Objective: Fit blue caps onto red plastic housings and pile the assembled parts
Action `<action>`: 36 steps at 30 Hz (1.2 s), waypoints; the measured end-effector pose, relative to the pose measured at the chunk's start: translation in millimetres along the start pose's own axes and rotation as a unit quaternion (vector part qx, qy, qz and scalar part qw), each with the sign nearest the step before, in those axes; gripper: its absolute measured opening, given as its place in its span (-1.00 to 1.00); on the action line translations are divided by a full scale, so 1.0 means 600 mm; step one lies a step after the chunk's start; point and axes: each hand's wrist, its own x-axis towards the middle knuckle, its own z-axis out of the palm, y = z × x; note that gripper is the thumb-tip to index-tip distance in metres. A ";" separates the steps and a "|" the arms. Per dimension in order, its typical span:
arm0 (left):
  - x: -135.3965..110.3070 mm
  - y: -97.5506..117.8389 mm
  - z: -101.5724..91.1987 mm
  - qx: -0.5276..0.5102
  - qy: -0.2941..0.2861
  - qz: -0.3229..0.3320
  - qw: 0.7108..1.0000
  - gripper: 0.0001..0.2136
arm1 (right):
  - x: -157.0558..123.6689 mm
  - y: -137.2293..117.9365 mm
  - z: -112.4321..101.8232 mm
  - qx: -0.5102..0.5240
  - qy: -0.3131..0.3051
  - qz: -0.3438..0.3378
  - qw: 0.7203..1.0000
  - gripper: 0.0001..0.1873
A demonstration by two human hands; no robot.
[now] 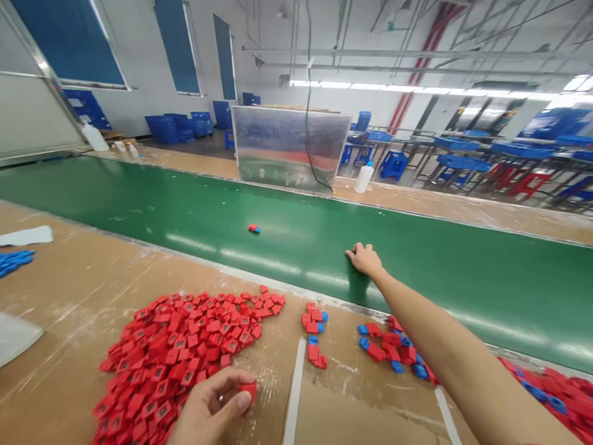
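My left hand [214, 405] is low at the front edge, thumb and fingers pinched on a small red plastic piece [249, 389], right beside a large heap of red pieces [176, 352]. My right arm stretches out over the table, and my right hand [364, 258] rests knuckles up on the green conveyor belt [417, 272], fingers curled; what is under them is hidden. A red-and-blue joined piece [253, 228] lies alone on the belt farther left. Small groups of red and blue pieces [315, 334] [391, 352] lie between my arms.
A brown taped table top [83, 290] carries blue pieces [13, 261] at the left edge and more red and blue ones [556, 395] at the right. Across the belt stand a clear box [287, 148], a hanging cable, white bottles [364, 178], blue stools and crates.
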 end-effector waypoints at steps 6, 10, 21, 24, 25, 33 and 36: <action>-0.038 -0.004 0.054 -0.201 -0.057 -0.032 0.977 -0.81 | -0.100 0.073 -0.063 0.047 0.000 -0.024 0.999 -0.64; -0.059 -0.025 0.099 -0.244 -0.106 -0.027 0.964 -0.64 | -0.254 0.114 -0.120 0.122 -0.042 -0.099 0.987 -0.65; -0.119 -0.088 0.201 -0.164 -0.206 -0.035 0.964 -0.66 | -0.659 0.113 -0.134 0.218 -0.050 -0.241 0.944 -0.71; -0.138 -0.105 0.217 -0.130 -0.229 -0.023 0.964 -0.68 | -0.682 0.113 -0.110 0.201 -0.034 -0.251 0.946 -0.79; -0.144 -0.111 0.220 -0.127 -0.231 -0.021 0.964 -0.68 | -0.686 0.113 -0.106 0.196 -0.029 -0.258 0.946 -0.81; -0.168 -0.130 0.235 -0.114 -0.216 0.009 0.970 -0.70 | -0.698 0.108 -0.107 0.177 0.001 -0.296 0.939 -0.87; -0.170 -0.128 0.235 -0.097 -0.225 0.019 0.969 -0.76 | -0.700 0.103 -0.109 0.176 -0.005 -0.301 0.937 -0.89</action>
